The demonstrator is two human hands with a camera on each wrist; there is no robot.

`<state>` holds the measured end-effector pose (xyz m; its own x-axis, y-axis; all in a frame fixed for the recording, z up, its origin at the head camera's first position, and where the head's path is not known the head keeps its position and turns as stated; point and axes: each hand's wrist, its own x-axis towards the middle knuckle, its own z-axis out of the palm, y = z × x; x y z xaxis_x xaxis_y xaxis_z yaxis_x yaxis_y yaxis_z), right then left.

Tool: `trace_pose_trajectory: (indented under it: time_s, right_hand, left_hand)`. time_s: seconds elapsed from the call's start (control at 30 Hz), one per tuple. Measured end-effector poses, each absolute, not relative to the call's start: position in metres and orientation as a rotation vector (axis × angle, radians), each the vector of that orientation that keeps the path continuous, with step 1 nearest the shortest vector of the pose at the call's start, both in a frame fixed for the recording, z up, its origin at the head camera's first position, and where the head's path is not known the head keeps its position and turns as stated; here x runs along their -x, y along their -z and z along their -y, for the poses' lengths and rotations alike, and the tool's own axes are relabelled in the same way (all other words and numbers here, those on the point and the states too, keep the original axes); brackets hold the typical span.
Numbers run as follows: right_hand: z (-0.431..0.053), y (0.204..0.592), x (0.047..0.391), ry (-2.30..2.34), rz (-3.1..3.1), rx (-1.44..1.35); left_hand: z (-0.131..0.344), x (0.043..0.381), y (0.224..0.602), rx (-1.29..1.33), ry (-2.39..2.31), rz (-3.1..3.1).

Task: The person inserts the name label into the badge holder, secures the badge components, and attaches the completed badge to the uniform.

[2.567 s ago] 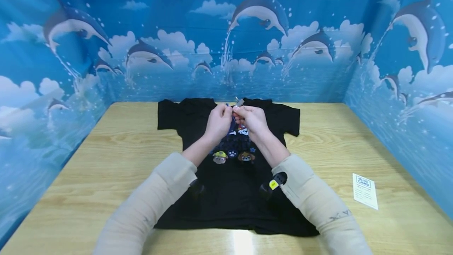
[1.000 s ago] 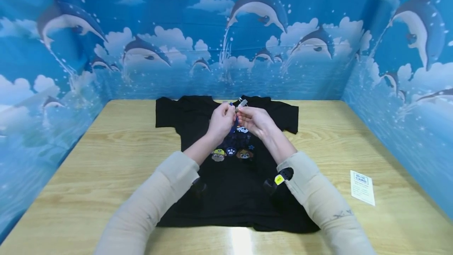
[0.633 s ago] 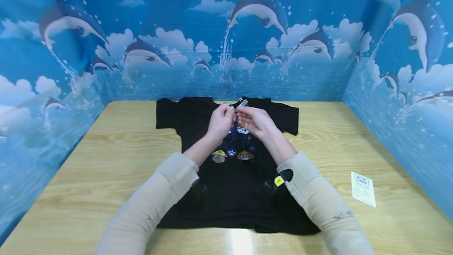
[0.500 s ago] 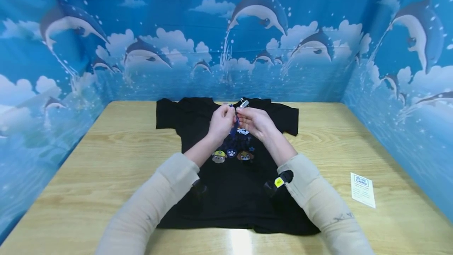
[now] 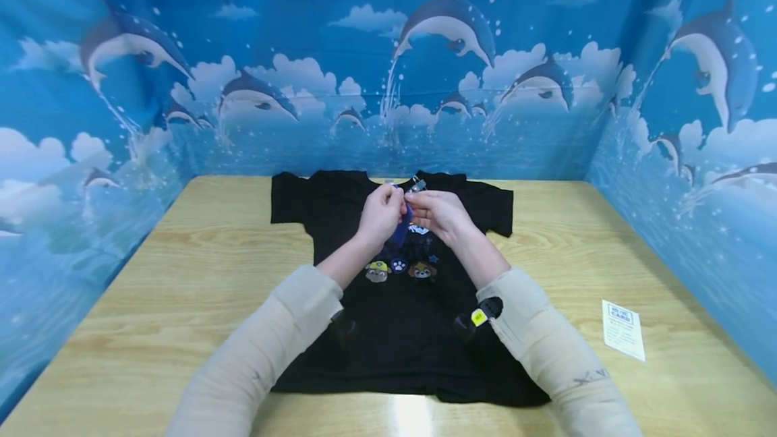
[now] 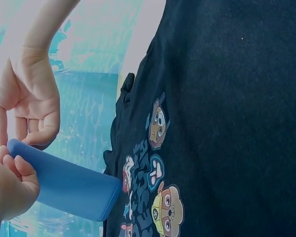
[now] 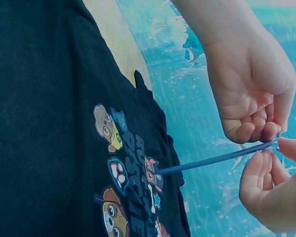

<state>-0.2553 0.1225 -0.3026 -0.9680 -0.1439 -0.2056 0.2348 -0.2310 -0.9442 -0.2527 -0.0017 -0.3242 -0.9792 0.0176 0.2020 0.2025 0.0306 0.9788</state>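
Note:
Both hands meet above the upper part of a black T-shirt [image 5: 394,329] with cartoon dog prints. My left hand [image 5: 380,214] pinches the end of a blue strap [image 5: 400,226] that looks like a keychain strap. In the left wrist view the strap [image 6: 71,182] appears broad and flat; the right wrist view has the strap [image 7: 212,160] edge-on. At the same end, thumb and fingertips of my right hand [image 5: 440,214] pinch it. A small silver metal piece [image 5: 417,185] shows just beyond the right fingertips. Fingers partly cover where metal and strap meet.
The shirt lies spread on a wooden table [image 5: 212,275]. A white printed card [image 5: 623,330] lies at the right side. Blue dolphin-print curtains [image 5: 303,133] enclose the back and sides. A dark device with a yellow label [image 5: 479,317] sits at the right wrist.
The silver piece sits lower and less in the right fingers than before, and more of the blue strap shows below the hands. The right fingers have shifted slightly; the shirt and card stay put.

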Motion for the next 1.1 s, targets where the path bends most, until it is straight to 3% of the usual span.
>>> trace_pose_trajectory:
  time_s: [0.53, 1.1]
  right_hand:
    - [-0.122, 0.31, 0.255, 2.145, -2.003, -0.174]
    - [-0.125, 0.303, 0.254, 2.156, -1.931, -0.182]
  left_hand:
    - [0.008, 0.249, 0.326, 0.305, 1.867, 2.309]
    - [0.022, 0.246, 0.325, 0.208, 1.761, 2.426]
